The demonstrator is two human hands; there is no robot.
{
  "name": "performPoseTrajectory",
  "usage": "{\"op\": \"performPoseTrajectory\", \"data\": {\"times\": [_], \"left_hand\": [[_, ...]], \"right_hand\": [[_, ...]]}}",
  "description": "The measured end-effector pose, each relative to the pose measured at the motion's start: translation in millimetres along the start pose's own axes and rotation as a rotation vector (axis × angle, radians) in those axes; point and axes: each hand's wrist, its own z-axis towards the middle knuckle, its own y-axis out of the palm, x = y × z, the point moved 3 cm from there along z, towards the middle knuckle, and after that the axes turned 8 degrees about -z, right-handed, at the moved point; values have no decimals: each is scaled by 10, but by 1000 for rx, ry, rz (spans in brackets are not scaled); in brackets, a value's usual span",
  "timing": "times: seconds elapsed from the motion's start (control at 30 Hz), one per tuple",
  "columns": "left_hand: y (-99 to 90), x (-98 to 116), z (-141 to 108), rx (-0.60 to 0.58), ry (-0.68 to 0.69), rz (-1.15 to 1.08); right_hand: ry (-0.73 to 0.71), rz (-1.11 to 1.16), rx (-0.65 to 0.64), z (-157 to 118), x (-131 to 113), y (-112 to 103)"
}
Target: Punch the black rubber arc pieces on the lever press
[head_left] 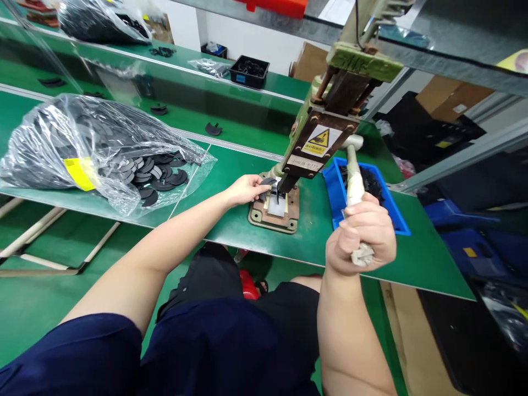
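My left hand (pixel 247 190) pinches a dark curved piece (pixel 267 187) at the left side of the press base (pixel 272 220), beside the lower end of the press ram (pixel 289 182). My right hand (pixel 363 234) is wrapped round the wrapped lever handle (pixel 355 184) of the green hand press (pixel 319 140). A small black part stands on the light plate of the base, partly hidden under the ram. Left of my left hand, an open clear plastic bag (pixel 78 126) lies on the green table, with many dark curved pieces (pixel 163 179) spilling toward its mouth.
A blue bin (pixel 402 223) with black parts sits right of the press, behind my right hand. Beyond the table runs a green conveyor (pixel 247 129) carrying single dark pieces (pixel 213 129). A black tray (pixel 249 71) stands behind it. A metal shelf (pixel 454 60) overhangs the right side.
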Motion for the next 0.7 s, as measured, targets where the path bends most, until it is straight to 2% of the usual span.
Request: {"op": "performPoseTrajectory", "data": {"times": [0.13,0.53,0.7], "left_hand": [[85,-33,75,-14,-39,35],[86,94,71,-75,-168,17],[79,125,115,-101,-269,61]], "right_hand": [[3,-6,-7,-8,3,2],[43,10,61,-16,15,18],[50,-15,136,-27,26,57]]}}
